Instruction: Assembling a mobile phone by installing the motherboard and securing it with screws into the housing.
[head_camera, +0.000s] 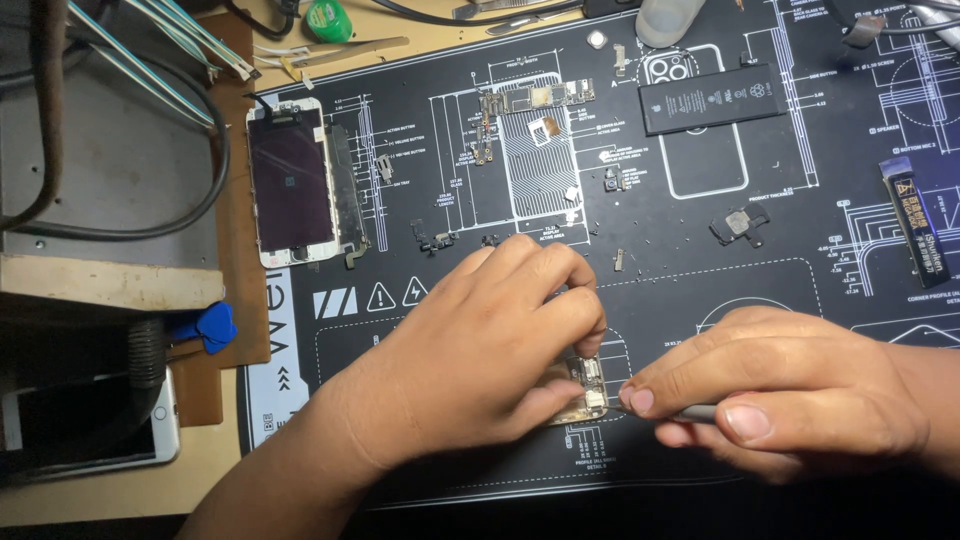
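**Two hands at an opened phone on a dark repair mat**

Head view: the left hand (480, 345) lies curled over an opened phone body (582, 388) low on the black repair mat (700, 290), its fingers (560, 275) bent and pressed together on the phone's upper edge, the thumb underneath pinching the frame. Only a small gold-edged corner with inner parts shows between the two hands. The right hand (790, 390) comes in from the right, thumb and forefinger pinched shut on a thin grey metal tool (690, 412) whose tip reaches the exposed corner of the phone.

Farther up the mat, well apart from the hands, lie a detached screen panel (292, 183) with a white border at the left, a small circuit board (537, 97) near the top middle, and a flat black battery (712, 98) to its right. A dark tube (922, 222) lies at the right edge. Blue plastic picks (207, 327) sit just off the mat's left side, near a white phone (90, 425) on the tabletop (120, 490).
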